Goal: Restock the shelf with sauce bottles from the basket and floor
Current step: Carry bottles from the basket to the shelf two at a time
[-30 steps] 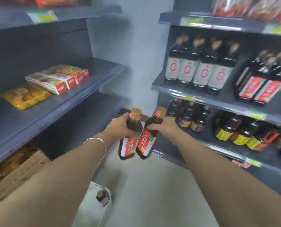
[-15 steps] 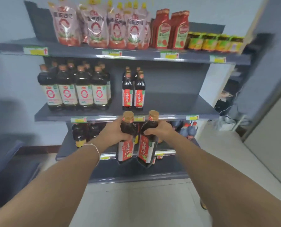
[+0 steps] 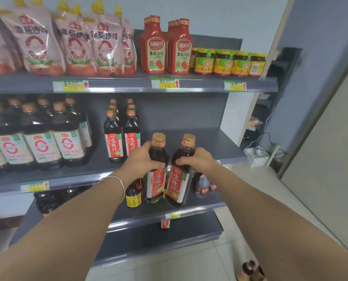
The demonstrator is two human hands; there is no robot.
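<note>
Grey shelf (image 3: 199, 138), two 生腌汁 bottles (image 3: 156, 180)

One head-worn view looks forward and slightly down from close in front of the shelf (image 3: 213, 142), facing its right half; the shelf's left end is cut off, floor (image 3: 169, 266) showing below it.

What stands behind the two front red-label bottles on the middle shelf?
Behind the front bottles stand more bottles with matching orange caps, one file behind each. Only caps and necks show; bodies and labels are covered, so the count is uncertain.
</note>
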